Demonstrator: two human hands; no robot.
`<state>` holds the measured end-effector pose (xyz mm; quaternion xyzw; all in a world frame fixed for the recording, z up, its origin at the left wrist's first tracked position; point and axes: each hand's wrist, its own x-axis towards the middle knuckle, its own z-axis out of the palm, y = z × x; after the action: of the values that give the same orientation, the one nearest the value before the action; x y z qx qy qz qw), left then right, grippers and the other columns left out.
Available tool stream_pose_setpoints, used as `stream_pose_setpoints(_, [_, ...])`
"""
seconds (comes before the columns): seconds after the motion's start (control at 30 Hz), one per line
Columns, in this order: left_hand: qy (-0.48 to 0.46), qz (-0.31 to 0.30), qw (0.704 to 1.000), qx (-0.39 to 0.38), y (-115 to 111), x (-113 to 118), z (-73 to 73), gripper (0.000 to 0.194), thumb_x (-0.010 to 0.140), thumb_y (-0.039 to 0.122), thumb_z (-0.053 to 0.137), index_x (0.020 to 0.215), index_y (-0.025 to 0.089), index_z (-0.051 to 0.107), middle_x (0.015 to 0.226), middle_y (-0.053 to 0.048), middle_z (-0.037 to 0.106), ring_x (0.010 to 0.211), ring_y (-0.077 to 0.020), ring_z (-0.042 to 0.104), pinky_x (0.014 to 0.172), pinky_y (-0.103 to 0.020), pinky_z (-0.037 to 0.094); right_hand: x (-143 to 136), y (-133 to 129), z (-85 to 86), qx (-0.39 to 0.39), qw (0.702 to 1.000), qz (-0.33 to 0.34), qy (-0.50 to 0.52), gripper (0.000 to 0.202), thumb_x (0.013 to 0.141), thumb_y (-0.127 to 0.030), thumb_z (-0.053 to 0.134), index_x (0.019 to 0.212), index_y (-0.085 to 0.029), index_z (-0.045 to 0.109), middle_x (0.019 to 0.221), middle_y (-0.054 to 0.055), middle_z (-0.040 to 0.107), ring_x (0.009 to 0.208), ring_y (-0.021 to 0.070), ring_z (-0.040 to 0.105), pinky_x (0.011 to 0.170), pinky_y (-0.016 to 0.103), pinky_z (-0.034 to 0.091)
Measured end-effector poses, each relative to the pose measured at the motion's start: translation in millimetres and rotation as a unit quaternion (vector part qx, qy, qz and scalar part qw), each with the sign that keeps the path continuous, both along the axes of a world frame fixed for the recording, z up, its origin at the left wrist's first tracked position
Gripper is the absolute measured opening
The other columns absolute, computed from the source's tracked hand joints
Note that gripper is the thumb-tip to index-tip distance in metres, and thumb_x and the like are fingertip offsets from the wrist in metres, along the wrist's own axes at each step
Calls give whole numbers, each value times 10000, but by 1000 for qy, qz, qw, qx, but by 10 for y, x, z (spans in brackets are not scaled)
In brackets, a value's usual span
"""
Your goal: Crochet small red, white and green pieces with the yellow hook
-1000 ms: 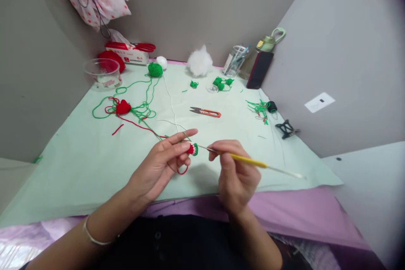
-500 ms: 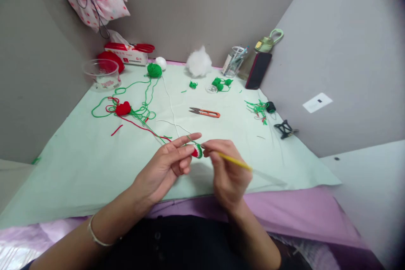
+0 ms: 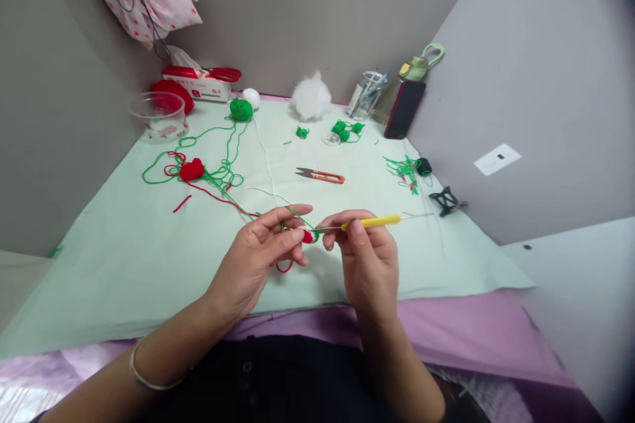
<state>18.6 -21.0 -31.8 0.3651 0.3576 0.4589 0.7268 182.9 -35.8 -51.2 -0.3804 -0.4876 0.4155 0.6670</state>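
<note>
Between the thumb and fingers of my left hand (image 3: 265, 244) is a small crochet piece (image 3: 309, 236) in red, white and green. Green yarn runs up over the raised index finger. My right hand (image 3: 367, 248) grips a crochet hook (image 3: 378, 221) by its yellow handle. Its thin metal shaft points left, and the tip meets the green edge of the piece; whether it passes through a stitch is too small to tell. A red yarn loop (image 3: 284, 267) hangs under my left fingers. Beyond the hands lie orange-handled thread snips (image 3: 321, 176).
At left are a red yarn bundle (image 3: 192, 170), tangled green yarn (image 3: 225, 175) and a plastic tub (image 3: 157, 120). Behind stand a green yarn ball (image 3: 241, 110), white stuffing (image 3: 311, 97) and a pen cup (image 3: 367, 96). A phone (image 3: 405, 110) leans on a bottle at right, near thread scraps (image 3: 404, 172).
My right hand has turned, bringing the hook from a slant to nearly level with its tip at the piece. The crochet piece has tilted, and a red loop now shows below my left hand.
</note>
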Motion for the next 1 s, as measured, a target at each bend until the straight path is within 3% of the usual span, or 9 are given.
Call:
stream_pose_setpoints(0.17, [22, 10, 999, 29, 9, -15, -24, 278, 882, 270, 808, 1159, 251, 800, 849, 22, 645, 655, -98, 644, 668, -248, 515, -16, -85, 23, 43, 995, -36, -79, 194, 1062, -269, 549, 1032, -244, 739, 947, 22, 762, 751, 135, 702, 717, 296, 599])
stream_pose_setpoints(0.37, [65, 32, 993, 94, -20, -20, -43, 259, 884, 267, 821, 1142, 296, 811, 852, 38, 643, 695, -84, 655, 694, -204, 532, -28, -157, 28, 146, 956, -85, -239, 269, 1050, -126, 494, 1153, -245, 713, 979, 36, 748, 824, 151, 717, 741, 303, 603])
stream_pose_setpoints(0.5, [22, 48, 996, 77, -55, 43, -29, 351, 845, 207, 855, 1178, 301, 795, 823, 52, 647, 690, -66, 632, 675, -165, 535, -81, -124, -103, 254, 877, -152, -378, 297, 1006, -97, 565, 1232, -236, 698, 1027, 84, 749, 924, 203, 712, 764, 348, 619])
stream_pose_setpoints(0.57, [-32, 15, 999, 19, -48, 61, -28, 410, 851, 209, 849, 1246, 285, 769, 766, 54, 640, 654, -61, 610, 645, -157, 526, -106, -108, -165, 284, 837, -209, -417, 322, 976, -90, 629, 1237, -254, 722, 1054, 92, 740, 939, 210, 705, 760, 353, 617])
stream_pose_setpoints(0.63, [-78, -31, 995, -58, -17, 52, -27, 398, 870, 222, 828, 1263, 231, 767, 694, 49, 615, 604, -56, 572, 615, -158, 515, -108, -97, -179, 269, 854, -212, -392, 322, 976, -92, 636, 1219, -277, 738, 1065, 85, 737, 955, 210, 706, 767, 355, 614])
stream_pose_setpoints(0.73, [-105, -41, 988, -104, 39, 9, -16, 357, 866, 210, 822, 1220, 170, 792, 654, 46, 580, 574, -47, 521, 606, -163, 507, -68, -79, -107, 163, 950, -136, -231, 264, 1029, -130, 551, 1136, -270, 748, 974, 50, 735, 839, 176, 689, 725, 336, 593])
stream_pose_setpoints(0.8, [-89, -31, 992, -79, 51, -9, -5, 360, 867, 210, 820, 1225, 185, 794, 648, 47, 573, 583, -54, 531, 610, -170, 500, -40, -59, -45, 98, 985, -82, -116, 237, 1051, -180, 531, 1063, -261, 753, 914, 28, 719, 733, 146, 652, 676, 315, 569])
stream_pose_setpoints(0.9, [-43, -23, 998, -30, 22, 8, 3, 338, 868, 239, 822, 1205, 222, 802, 679, 40, 599, 611, -71, 584, 615, -185, 488, -35, -35, -8, 62, 994, -36, -85, 194, 1041, -213, 578, 1033, -256, 767, 930, 25, 733, 747, 139, 657, 685, 301, 559])
stream_pose_setpoints(1.0, [-19, 10, 1000, -2, -19, 49, -11, 385, 829, 245, 863, 1209, 249, 799, 790, 33, 642, 647, -76, 619, 626, -192, 494, -69, -50, -52, 90, 980, -66, -163, 218, 1026, -162, 590, 1088, -270, 770, 959, 30, 754, 842, 161, 697, 739, 313, 580])
